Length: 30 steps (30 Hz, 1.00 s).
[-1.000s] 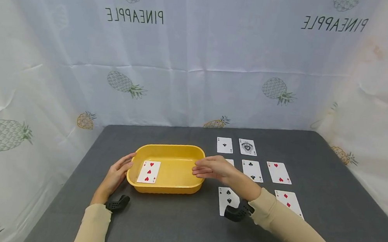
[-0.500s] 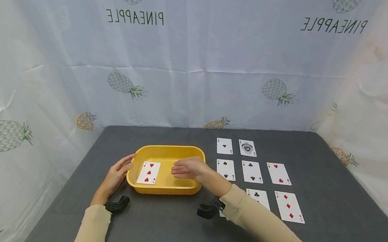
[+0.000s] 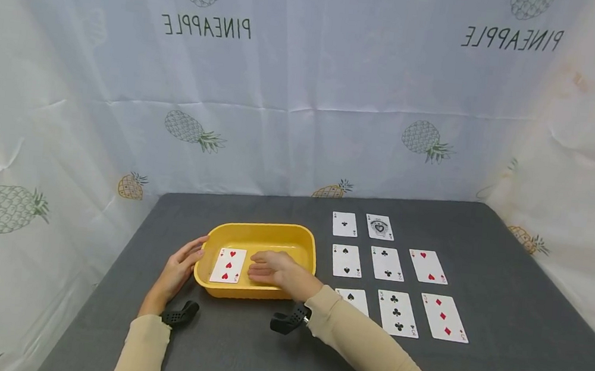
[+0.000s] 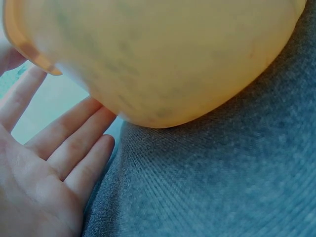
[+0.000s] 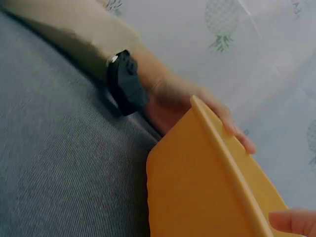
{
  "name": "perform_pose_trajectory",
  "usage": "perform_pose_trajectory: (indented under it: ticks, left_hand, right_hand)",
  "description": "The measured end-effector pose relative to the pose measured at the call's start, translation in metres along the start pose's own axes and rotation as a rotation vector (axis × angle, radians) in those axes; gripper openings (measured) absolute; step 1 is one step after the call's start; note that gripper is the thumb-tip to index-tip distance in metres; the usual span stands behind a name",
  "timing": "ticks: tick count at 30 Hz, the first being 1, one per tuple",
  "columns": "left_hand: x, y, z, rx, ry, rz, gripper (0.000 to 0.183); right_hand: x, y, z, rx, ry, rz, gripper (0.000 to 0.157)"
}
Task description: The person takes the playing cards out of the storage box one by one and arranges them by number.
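A yellow plastic tray [image 3: 300, 236] sits on the left half of the dark tabletop. Inside, at its left end, a three of hearts [image 3: 228, 265] lies face up. My left hand [image 3: 176, 269] touches the tray's left end, its fingers straight against the outer wall in the left wrist view. My right hand [image 3: 275, 269] reaches over the front rim into the tray, fingers loosely bent just right of that card, with nothing seen between them. In the right wrist view, one right fingertip [image 5: 289, 220] shows beside the tray's rim, and the left hand [image 5: 177, 96] at the far end.
Several face-up cards stand in rows right of the tray, including an ace of clubs [image 3: 344, 224], a two of hearts [image 3: 428, 267] and a three of diamonds [image 3: 444, 318]. The right sleeve partly covers a three of spades [image 3: 353, 300]. A pineapple-print curtain [image 3: 291, 137] hangs behind the table.
My right hand has moved left from the tray's right end to beside the three of hearts. Cards formerly behind its forearm now show. My left hand has stayed put.
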<state>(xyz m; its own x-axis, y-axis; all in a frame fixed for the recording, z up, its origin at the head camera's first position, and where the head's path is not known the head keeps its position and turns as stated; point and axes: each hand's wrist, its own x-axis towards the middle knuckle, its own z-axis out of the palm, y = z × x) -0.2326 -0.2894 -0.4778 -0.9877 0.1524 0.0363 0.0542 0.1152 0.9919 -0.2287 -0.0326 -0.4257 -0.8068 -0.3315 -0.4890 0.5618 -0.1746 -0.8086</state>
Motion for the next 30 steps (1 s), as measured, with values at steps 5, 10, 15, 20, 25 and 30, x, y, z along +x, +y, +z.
perform_pose_trajectory:
  ticks: [5, 10, 15, 20, 25, 30]
  left_hand:
    - [0.000, -0.002, -0.001, 0.005, 0.005, 0.004, 0.057]
    - [0.001, -0.002, -0.001, -0.001, 0.005, 0.004, 0.057]
    - [0.003, -0.003, 0.001, -0.005, 0.006, -0.003, 0.057]
    - [0.003, -0.003, 0.001, 0.011, 0.011, -0.016, 0.056]
    - [0.003, -0.004, 0.000, 0.016, 0.017, -0.026, 0.056]
    - [0.003, -0.003, 0.000, 0.005, 0.010, -0.015, 0.055]
  right_hand:
    - [0.001, 0.000, 0.008, 0.077, 0.019, 0.011, 0.042]
    - [0.003, 0.001, 0.015, 0.096, 0.034, 0.005, 0.042]
    - [0.009, 0.001, 0.020, 0.107, 0.062, 0.010, 0.042]
    - [0.017, 0.000, 0.028, 0.142, 0.139, 0.060, 0.046]
    - [0.018, 0.000, 0.029, 0.153, 0.138, 0.071, 0.046]
    - [0.023, -0.002, 0.030, 0.143, 0.183, 0.069, 0.040]
